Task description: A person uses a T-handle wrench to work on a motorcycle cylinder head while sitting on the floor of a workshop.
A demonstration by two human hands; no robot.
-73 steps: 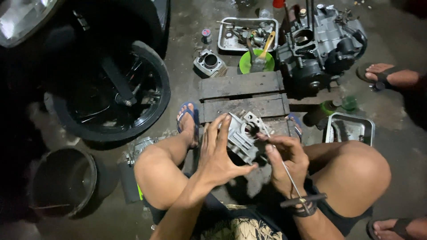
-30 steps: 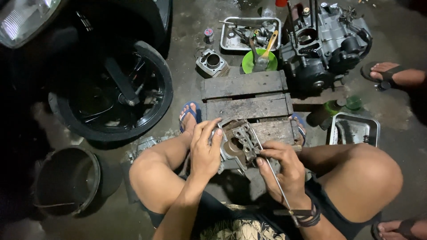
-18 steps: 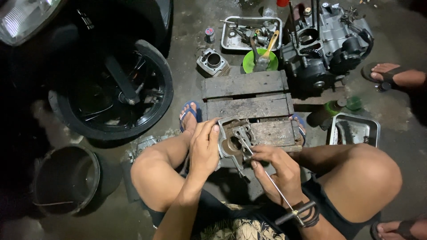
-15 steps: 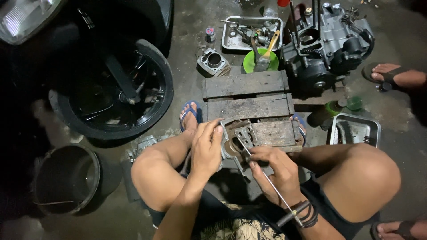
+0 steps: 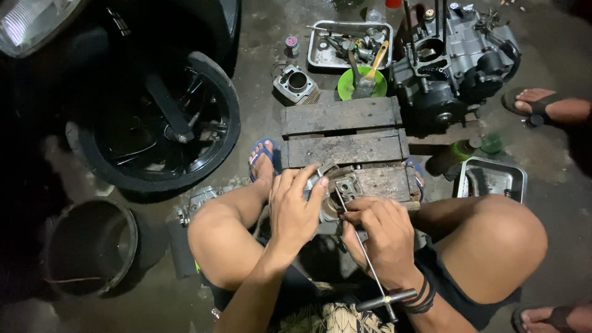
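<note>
I squat on a concrete floor with a grey metal cylinder head (image 5: 341,190) resting on a wooden block between my knees. My left hand (image 5: 295,208) lies over its left side and grips it. My right hand (image 5: 381,237) holds the thin shaft of a long T-handle wrench (image 5: 367,264). The wrench tip sits on the cylinder head and its cross handle hangs near my wrist.
Weathered wooden blocks (image 5: 342,131) lie ahead. Beyond them are a cylinder barrel (image 5: 296,84), a green bowl with a brush (image 5: 362,82), a metal parts tray (image 5: 345,44) and an engine block (image 5: 453,64). A scooter wheel (image 5: 159,120), dark bucket (image 5: 86,246), second tray (image 5: 493,179) and another person's sandalled foot (image 5: 544,106) surround me.
The cylinder head has been turned from its finned side to its open face. My right hand has brought the T-handle wrench tip down onto it, and my left hand has shifted its grip.
</note>
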